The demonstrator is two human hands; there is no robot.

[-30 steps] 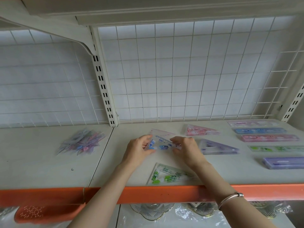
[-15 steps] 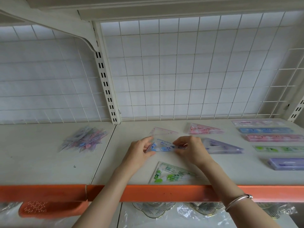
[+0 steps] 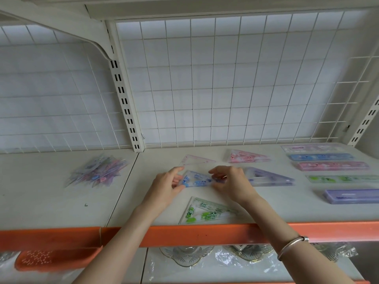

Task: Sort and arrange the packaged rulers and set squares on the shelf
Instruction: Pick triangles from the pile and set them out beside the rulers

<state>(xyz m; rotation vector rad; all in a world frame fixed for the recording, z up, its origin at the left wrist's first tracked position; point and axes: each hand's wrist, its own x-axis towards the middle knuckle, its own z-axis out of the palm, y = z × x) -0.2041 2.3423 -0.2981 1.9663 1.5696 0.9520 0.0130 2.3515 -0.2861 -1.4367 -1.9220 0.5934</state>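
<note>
Both hands pinch the blue square (image 3: 194, 180), which lies mid-shelf (image 3: 41, 201). The left hand (image 3: 166, 188) grips its left corner between thumb and fingers. The right hand (image 3: 231, 185) holds its right end with curled fingers. Whether it rests on the board or hangs just above cannot be told. Just behind it lies a clear square (image 3: 196, 159). In front of it lies a green square (image 3: 205, 212). Just right of it, partly hidden by the right hand, is a purple square (image 3: 266, 177), and behind-right a pink square (image 3: 246, 156). Well to its right, five rulers (image 3: 332, 166) lie in a column. Well to its left sits a loose pile (image 3: 98, 171) of packs.
</note>
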